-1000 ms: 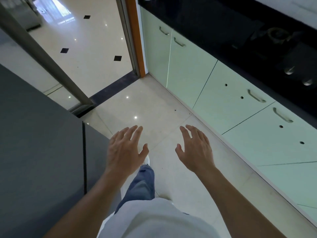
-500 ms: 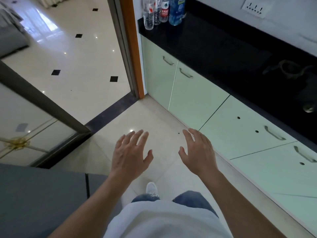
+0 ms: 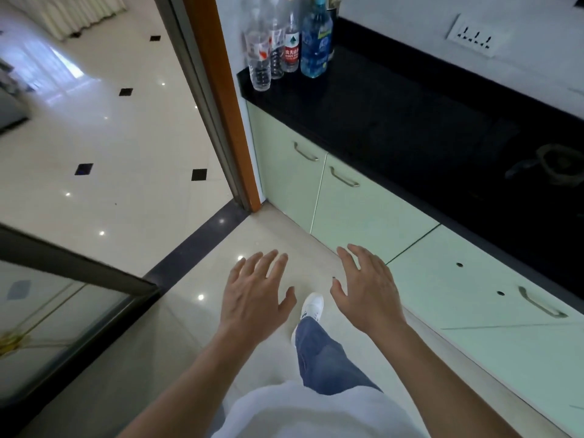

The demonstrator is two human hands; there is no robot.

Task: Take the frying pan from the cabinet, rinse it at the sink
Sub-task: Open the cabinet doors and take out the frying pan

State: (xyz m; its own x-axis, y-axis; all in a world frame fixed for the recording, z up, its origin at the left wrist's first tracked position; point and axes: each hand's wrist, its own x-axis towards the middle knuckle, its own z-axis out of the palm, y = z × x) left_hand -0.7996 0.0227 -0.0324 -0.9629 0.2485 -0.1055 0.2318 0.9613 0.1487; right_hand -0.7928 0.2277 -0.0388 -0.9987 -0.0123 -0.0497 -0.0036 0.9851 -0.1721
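Pale green cabinet doors (image 3: 357,210) with metal handles run under a black countertop (image 3: 395,121) on my right, all closed. No frying pan or sink shows. My left hand (image 3: 256,295) hangs over the floor with fingers spread and empty. My right hand (image 3: 368,286) is beside it, palm down, fingers apart, holding nothing, just in front of the lower cabinet fronts.
Several plastic bottles (image 3: 287,42) stand at the counter's far end by an orange door frame (image 3: 221,99). A wall socket (image 3: 474,34) sits above the counter. A dark glass sliding door (image 3: 79,279) is on my left. My white shoe (image 3: 313,306) steps on the tiled floor.
The view has tilted up and moved forward along the cabinets, bringing the bottles and socket into sight. Both hands stay open and empty in front of me; a leg steps forward.
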